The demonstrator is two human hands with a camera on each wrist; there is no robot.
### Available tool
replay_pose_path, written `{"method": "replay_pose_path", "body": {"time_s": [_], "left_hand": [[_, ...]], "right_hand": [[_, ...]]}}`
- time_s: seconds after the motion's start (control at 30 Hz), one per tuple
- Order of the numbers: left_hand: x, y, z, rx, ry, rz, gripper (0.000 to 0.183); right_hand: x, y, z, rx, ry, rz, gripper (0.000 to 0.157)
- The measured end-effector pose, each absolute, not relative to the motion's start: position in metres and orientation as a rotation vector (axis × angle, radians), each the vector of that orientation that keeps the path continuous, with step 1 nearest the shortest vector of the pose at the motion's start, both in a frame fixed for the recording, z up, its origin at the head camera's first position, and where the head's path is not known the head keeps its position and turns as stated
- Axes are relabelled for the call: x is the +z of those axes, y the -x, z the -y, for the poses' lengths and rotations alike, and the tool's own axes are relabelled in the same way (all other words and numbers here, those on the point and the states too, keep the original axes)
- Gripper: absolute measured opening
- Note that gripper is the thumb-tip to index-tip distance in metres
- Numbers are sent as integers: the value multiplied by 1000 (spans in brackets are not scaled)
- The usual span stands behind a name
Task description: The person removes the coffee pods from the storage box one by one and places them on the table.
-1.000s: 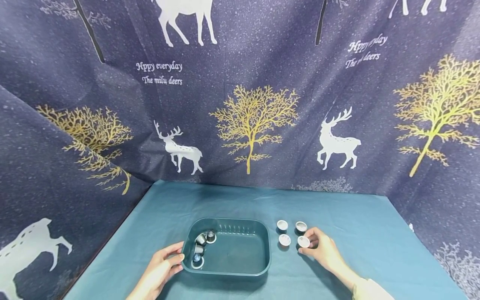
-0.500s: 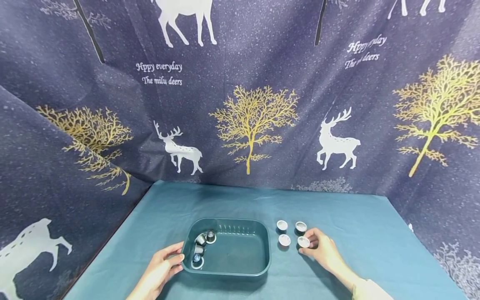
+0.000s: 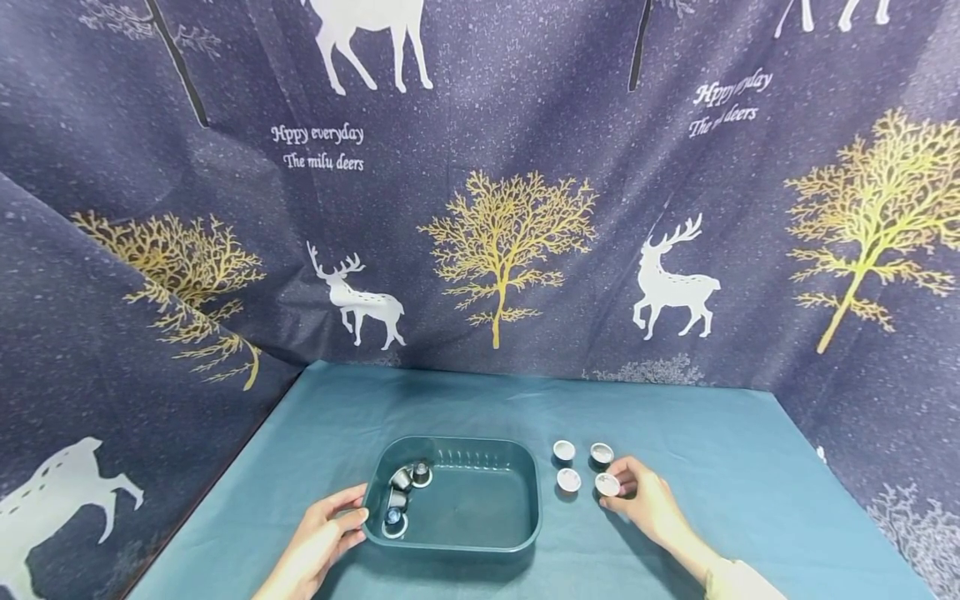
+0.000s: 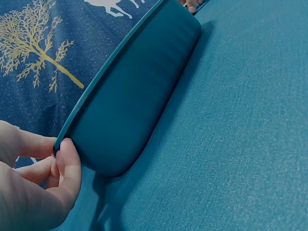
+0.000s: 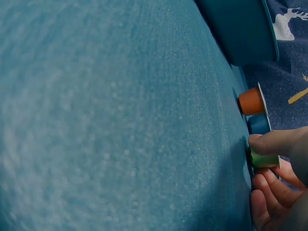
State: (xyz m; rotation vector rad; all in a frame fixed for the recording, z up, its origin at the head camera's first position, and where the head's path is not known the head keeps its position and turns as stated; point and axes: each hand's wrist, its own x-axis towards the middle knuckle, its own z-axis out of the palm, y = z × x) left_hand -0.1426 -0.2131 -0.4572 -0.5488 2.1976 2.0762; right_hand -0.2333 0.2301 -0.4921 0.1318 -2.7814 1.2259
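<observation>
While the right hand [image 3: 641, 506] pinches the green cup [image 5: 263, 160], with its thumb on the side toward the person and its fingers round the far, right side, the tray [image 3: 456, 547] lies off to the left, apart from it. The green cup looks upright, narrow end down and lid up, so its axis runs straight up from the cloth [image 3: 480, 410]; whether its base touches the cloth, I cannot tell. It makes the near right corner of a square with three other cups [image 3: 564, 452], and an orange cup [image 5: 251, 101] sits between it and the tray's right wall. The left hand [image 3: 318, 533] is the farther one from the green cup: its thumb and fingers clamp the tray's left rim, beside the small pods [image 3: 399, 498] that lie inside along that end.
</observation>
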Motion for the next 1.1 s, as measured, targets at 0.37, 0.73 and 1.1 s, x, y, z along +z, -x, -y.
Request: {"method": "replay_pose_path", "body": {"time_s": [0.37,0.73,1.1], "left_hand": [[-458,142,213,2070,525,-2206,51],[-458,143,213,2067,514,-2210,50],[-458,143,214,2065,518,-2195,52]], "right_hand": [[-491,230,-230,1226,-158,2764,42],[-491,229,-232,1232,-162,2772,52],[-490,227,-233,1262,-187,2757,63]]}}
